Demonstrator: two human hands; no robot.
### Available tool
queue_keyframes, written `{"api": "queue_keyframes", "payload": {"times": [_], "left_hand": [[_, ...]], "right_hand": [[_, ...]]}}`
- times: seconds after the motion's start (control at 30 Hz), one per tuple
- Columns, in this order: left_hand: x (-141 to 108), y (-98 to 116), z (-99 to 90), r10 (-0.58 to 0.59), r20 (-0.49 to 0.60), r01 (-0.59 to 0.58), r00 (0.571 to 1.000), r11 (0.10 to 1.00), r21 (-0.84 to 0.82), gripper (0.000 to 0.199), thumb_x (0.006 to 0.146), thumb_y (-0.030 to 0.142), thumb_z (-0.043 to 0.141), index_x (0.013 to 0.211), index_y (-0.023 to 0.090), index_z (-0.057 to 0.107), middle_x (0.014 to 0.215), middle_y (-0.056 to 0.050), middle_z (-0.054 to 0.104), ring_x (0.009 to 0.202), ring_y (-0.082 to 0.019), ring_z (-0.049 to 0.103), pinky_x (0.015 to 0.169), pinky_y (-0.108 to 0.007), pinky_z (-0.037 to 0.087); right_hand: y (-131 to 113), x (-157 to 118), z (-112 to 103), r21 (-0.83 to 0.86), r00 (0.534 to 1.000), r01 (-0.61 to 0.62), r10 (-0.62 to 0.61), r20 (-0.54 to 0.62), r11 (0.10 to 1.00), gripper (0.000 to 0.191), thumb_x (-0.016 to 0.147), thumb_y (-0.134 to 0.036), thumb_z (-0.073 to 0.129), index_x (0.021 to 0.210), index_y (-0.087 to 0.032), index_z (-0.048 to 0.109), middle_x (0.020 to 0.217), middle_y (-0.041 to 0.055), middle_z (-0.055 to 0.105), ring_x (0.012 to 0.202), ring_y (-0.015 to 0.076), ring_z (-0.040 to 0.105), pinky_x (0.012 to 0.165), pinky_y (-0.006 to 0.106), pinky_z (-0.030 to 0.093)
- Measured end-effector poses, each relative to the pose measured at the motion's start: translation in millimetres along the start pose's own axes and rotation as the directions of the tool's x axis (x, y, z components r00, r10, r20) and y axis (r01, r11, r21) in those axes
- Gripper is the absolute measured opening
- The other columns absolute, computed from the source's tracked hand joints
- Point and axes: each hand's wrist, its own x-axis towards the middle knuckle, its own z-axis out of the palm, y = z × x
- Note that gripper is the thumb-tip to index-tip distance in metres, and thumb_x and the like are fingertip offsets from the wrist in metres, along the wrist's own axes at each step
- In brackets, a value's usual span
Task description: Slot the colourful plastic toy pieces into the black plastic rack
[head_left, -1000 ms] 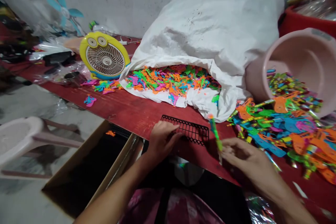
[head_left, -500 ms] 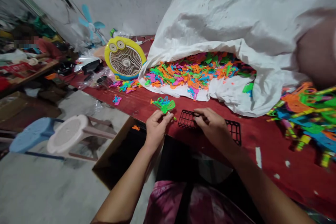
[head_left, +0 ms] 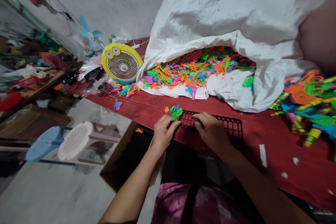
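My left hand (head_left: 163,131) pinches a small bunch of plastic pieces (head_left: 175,112), green, blue and orange, at the left end of a black grid rack (head_left: 233,127). The rack lies on the red table (head_left: 252,120) near its front edge. Over the rack, my right hand (head_left: 210,129) has its thumb and fingers pressed together; what they hold, if anything, is too small to make out. Behind both hands, a white sack (head_left: 223,7) opens onto a heap of small coloured plastic pieces (head_left: 183,71).
A yellow fan (head_left: 123,63) stands behind a small coloured pile (head_left: 126,90). Larger coloured toys (head_left: 309,105) lie at the right. Below the table's left edge are an open carton (head_left: 115,162), a white stool (head_left: 76,140) and a blue stool (head_left: 44,143). A person (head_left: 52,59) sits far left.
My left hand has moved right with the plastic pieces, closer to my right hand and the rack. The rack now shows as one longer grid reaching the pieces. The camera view has shifted slightly.
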Motion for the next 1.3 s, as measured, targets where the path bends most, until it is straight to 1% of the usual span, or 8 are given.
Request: {"api": "queue_keyframes", "payload": {"times": [0.3, 0.47, 0.67, 0.8, 0.93, 1.03, 1.2, 1.3], "left_hand": [[-10, -7, 19.0, 0.044, -0.076, -0.036, 0.996, 0.994, 0.108, 0.018, 0.097, 0.033, 0.056, 0.092, 0.019, 0.066, 0.082, -0.003, 0.063, 0.077, -0.015, 0.059, 0.072, -0.026, 0.045], [-13, -4, 30.3, 0.014, -0.155, 0.014, 0.988, 0.984, 0.178, 0.020, 0.095, 0.036, 0.057, 0.086, 0.018, 0.060, 0.076, -0.001, 0.056, 0.072, -0.015, 0.055, 0.068, -0.027, 0.044], [8, 8, 37.2, -0.025, -0.358, 0.074, 0.934, 0.989, 0.124, 0.047, 0.085, 0.049, 0.067, 0.119, 0.016, 0.058, 0.103, -0.008, 0.061, 0.095, -0.022, 0.060, 0.085, -0.034, 0.049], [18, 8, 44.1, -0.014, -0.237, 0.029, 0.971, 0.998, 0.060, 0.029, 0.098, 0.041, 0.051, 0.100, 0.018, 0.068, 0.088, -0.005, 0.066, 0.085, -0.018, 0.063, 0.080, -0.029, 0.048], [15, 5, 50.6, 0.056, -0.247, -0.010, 0.967, 0.983, 0.181, 0.030, 0.100, 0.035, 0.049, 0.088, 0.016, 0.068, 0.074, -0.003, 0.064, 0.072, -0.016, 0.062, 0.069, -0.026, 0.044], [14, 8, 52.8, 0.094, -0.282, -0.011, 0.955, 0.959, 0.285, 0.030, 0.099, 0.032, 0.051, 0.079, 0.015, 0.066, 0.068, -0.002, 0.061, 0.065, -0.014, 0.058, 0.064, -0.025, 0.040], [15, 14, 53.9, 0.041, -0.310, 0.033, 0.950, 0.973, 0.228, 0.031, 0.099, 0.031, 0.051, 0.077, 0.015, 0.066, 0.069, -0.003, 0.062, 0.067, -0.014, 0.059, 0.066, -0.025, 0.043], [14, 12, 51.5, -0.036, -0.254, 0.061, 0.966, 0.994, 0.092, 0.027, 0.099, 0.033, 0.051, 0.095, 0.016, 0.071, 0.086, -0.006, 0.070, 0.082, -0.016, 0.066, 0.079, -0.027, 0.049]], "right_hand": [[1, 0, 5, -0.056, 1.000, 0.028, -0.028, 0.000, 0.998, 0.025, 0.090, -0.011, 0.045, 0.100, -0.020, 0.066, 0.095, 0.0075, 0.067, 0.090, 0.0228, 0.062, 0.081, 0.036, 0.049], [3, 0, -3, 0.052, 0.998, 0.066, -0.067, 0.012, 0.996, 0.029, 0.089, -0.009, 0.044, 0.105, -0.019, 0.065, 0.099, 0.0079, 0.067, 0.094, 0.0222, 0.063, 0.086, 0.038, 0.051], [-6, -17, -27, 0.058, 0.992, 0.095, -0.100, 0.077, 0.994, 0.029, 0.089, -0.006, 0.047, 0.110, -0.019, 0.062, 0.108, 0.0089, 0.067, 0.104, 0.0223, 0.062, 0.092, 0.038, 0.052], [-5, -37, -54, -0.001, 0.991, 0.127, -0.127, 0.045, 0.992, 0.031, 0.092, -0.006, 0.048, 0.116, -0.021, 0.059, 0.113, 0.0074, 0.067, 0.106, 0.0205, 0.060, 0.094, 0.036, 0.050], [14, -53, -111, -0.212, 0.987, 0.009, -0.043, -0.157, 0.977, 0.020, 0.097, -0.017, 0.050, 0.113, -0.022, 0.061, 0.104, 0.0065, 0.068, 0.099, 0.0212, 0.061, 0.088, 0.036, 0.048], [37, -59, -155, -0.427, 0.945, -0.214, 0.076, -0.318, 0.879, 0.016, 0.098, -0.028, 0.052, 0.105, -0.019, 0.063, 0.095, 0.0079, 0.065, 0.089, 0.0227, 0.061, 0.080, 0.036, 0.047], [68, -54, -180, -0.847, 0.984, -0.132, 0.175, -0.047, 0.515, 0.024, 0.095, -0.033, 0.049, 0.102, -0.016, 0.064, 0.086, 0.0119, 0.064, 0.084, 0.0303, 0.060, 0.069, 0.038, 0.041], [79, -52, -186, -0.861, 0.978, -0.088, 0.208, 0.021, 0.502, 0.024, 0.095, -0.025, 0.043, 0.100, -0.016, 0.065, 0.085, 0.0129, 0.066, 0.079, 0.0294, 0.063, 0.066, 0.039, 0.041]]}}
